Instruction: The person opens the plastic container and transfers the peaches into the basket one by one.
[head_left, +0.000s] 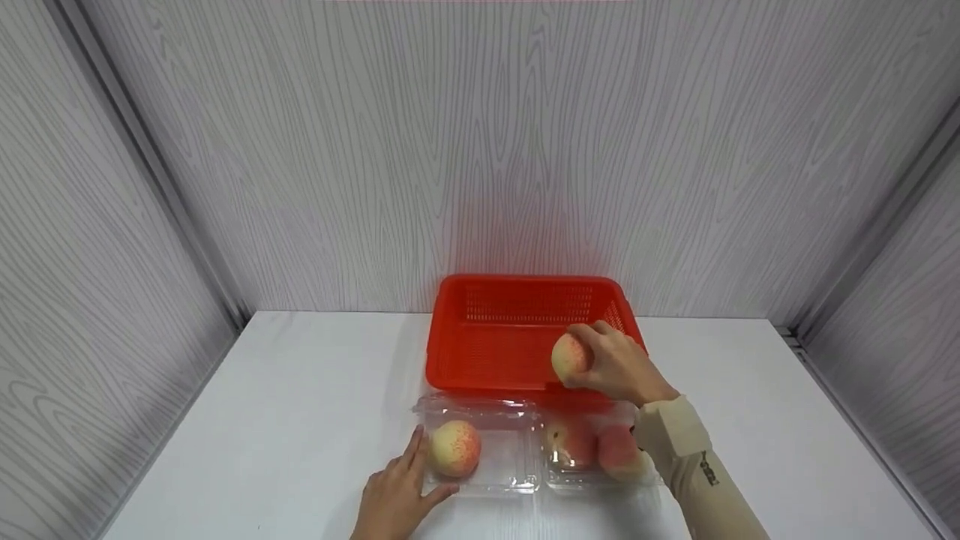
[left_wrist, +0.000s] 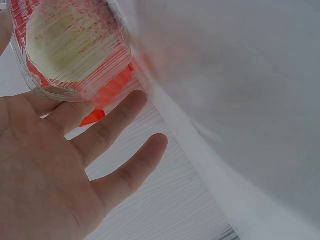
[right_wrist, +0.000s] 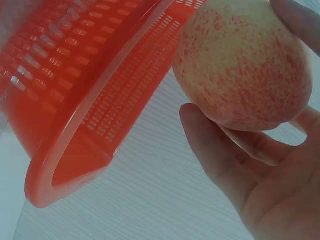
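Note:
My right hand (head_left: 619, 366) grips a peach (right_wrist: 245, 65), pale yellow with red speckles, over the right front part of the red plastic basket (head_left: 439, 330). Thumb and fingers are spread around the fruit in the right wrist view. At the left edge of a clear plastic container (head_left: 506, 461), my left hand (head_left: 397, 487) rests with fingers extended along its side and the thumb by its front corner. Inside that left section sits another peach (head_left: 455, 448). Two redder peaches, one at left (head_left: 571, 442) and one at right (head_left: 621, 452), lie in the clear right section, partly behind glare.
The basket stands close to the back wall (head_left: 360, 165), with the clear container right in front of it. White table surface (head_left: 300, 420) extends to both sides. Grey wood-grain panels (head_left: 67, 262) enclose the left, back and right.

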